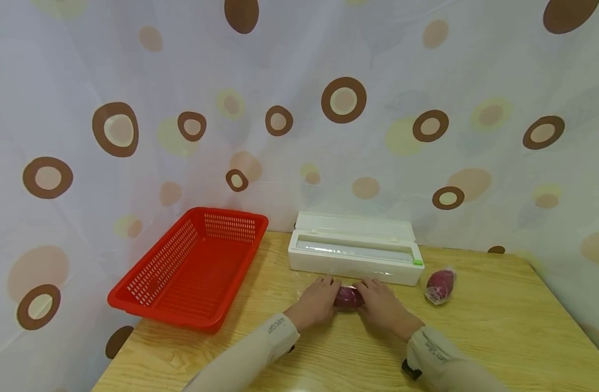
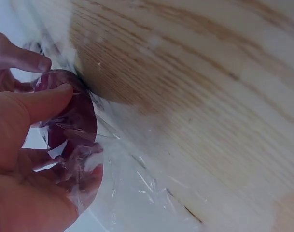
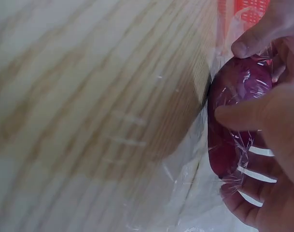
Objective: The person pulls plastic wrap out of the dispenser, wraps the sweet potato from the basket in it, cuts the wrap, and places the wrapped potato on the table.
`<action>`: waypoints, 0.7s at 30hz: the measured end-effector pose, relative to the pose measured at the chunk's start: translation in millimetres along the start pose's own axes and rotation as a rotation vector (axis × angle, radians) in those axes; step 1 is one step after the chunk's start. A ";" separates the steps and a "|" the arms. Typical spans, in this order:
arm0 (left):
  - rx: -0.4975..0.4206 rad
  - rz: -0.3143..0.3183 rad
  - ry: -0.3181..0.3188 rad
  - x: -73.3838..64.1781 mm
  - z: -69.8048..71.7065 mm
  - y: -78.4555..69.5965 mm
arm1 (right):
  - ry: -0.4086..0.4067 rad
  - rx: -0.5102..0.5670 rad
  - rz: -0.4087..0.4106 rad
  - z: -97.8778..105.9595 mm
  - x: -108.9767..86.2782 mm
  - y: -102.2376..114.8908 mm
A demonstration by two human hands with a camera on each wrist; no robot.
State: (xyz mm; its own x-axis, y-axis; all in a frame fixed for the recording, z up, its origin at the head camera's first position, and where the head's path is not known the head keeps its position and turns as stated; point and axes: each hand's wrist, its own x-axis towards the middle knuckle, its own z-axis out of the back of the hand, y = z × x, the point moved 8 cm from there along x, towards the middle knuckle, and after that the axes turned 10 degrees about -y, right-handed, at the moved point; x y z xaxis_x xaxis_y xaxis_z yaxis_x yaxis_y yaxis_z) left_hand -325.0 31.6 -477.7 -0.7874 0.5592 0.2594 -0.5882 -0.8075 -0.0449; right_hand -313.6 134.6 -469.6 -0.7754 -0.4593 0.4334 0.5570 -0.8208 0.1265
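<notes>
A purple-red, oblong root that looks like a sweet potato (image 1: 348, 298) lies on the table between my two hands, with clear cling film (image 3: 185, 169) around it. My left hand (image 1: 320, 301) grips one end, thumb on the near side and fingers curled behind. The other end is held the same way by my right hand (image 1: 383, 306), its thumb pressing the film against the skin. Loose film spreads past the root onto the wood in both wrist views. Just behind the hands stands a white cling film box (image 1: 353, 267), its lid raised, a film roll (image 1: 353, 249) inside.
A second purple-red root (image 1: 440, 286), wrapped in film, lies to the right of the box. At the left stands a red plastic basket (image 1: 235, 291) with slotted sides. The wooden table (image 1: 514, 326) ends at a patterned curtain (image 1: 299, 98) behind.
</notes>
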 end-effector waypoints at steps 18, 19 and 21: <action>-0.198 0.098 0.073 -1.7 -16.9 9.8 | 0.126 0.192 -0.092 -9.6 -8.3 -10.9; -0.197 0.100 0.072 -1.2 -16.5 10.5 | 0.128 0.188 -0.095 -10.6 -8.4 -12.1; -0.185 0.109 0.072 -0.5 -15.2 12.1 | 0.127 0.195 -0.099 -11.5 -7.9 -13.5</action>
State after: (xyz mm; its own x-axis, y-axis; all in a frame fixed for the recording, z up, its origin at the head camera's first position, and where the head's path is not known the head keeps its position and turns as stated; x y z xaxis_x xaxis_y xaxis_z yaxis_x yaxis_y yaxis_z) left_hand -334.5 24.5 -493.0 -0.8553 0.4878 0.1745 -0.5176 -0.8192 -0.2471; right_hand -318.4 145.4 -485.0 -0.8533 -0.4292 0.2960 0.5138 -0.7886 0.3378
